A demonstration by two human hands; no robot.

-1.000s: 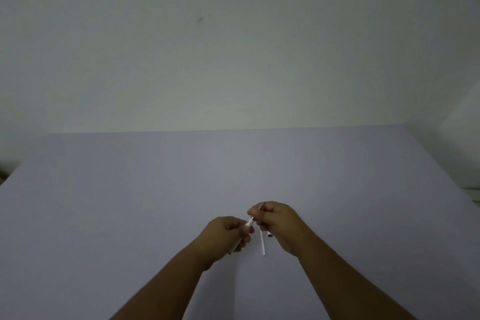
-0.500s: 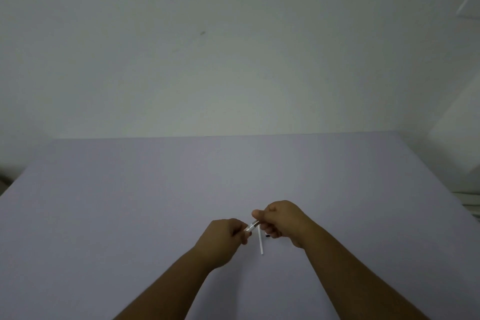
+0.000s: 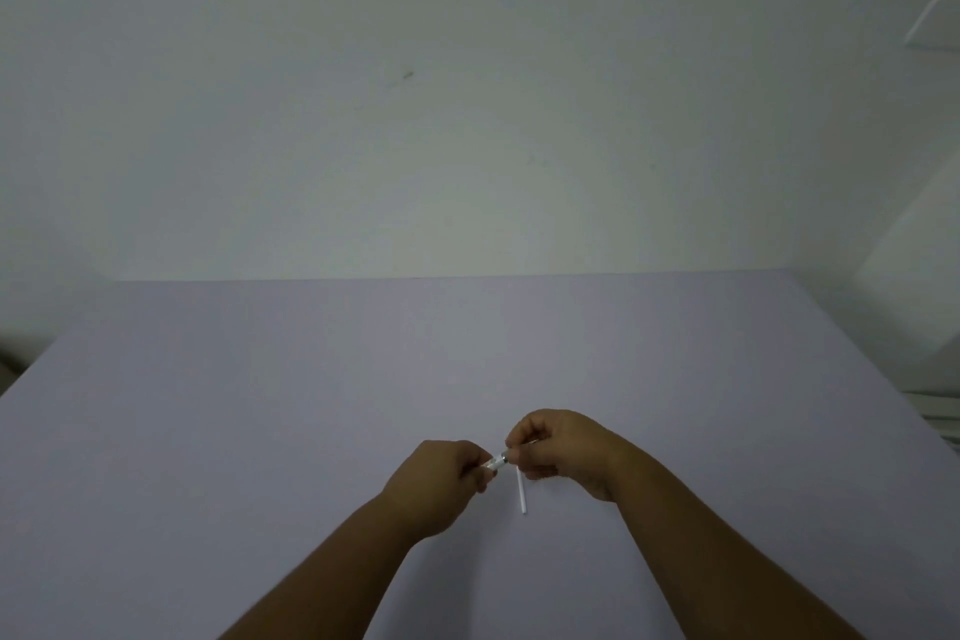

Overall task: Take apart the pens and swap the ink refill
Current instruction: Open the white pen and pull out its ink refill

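A pen (image 3: pixel 497 460) with a clear, silvery barrel shows only as a short stretch between my two fists, just above the table. My left hand (image 3: pixel 441 481) is closed around its lower end. My right hand (image 3: pixel 558 450) pinches its upper end, and most of the pen is hidden inside both hands. A thin white ink refill (image 3: pixel 521 491) lies on the table just below my right hand, pointing toward me.
The work surface is a pale lilac table (image 3: pixel 311 405) that runs back to a plain white wall. At the far right edge stands a white object (image 3: pixel 935 411) beside the table.
My hands have drawn closer to the table and turned the pen flatter. The short black part seen near the refill earlier is now hidden by my right hand. The camera tilted up slightly.
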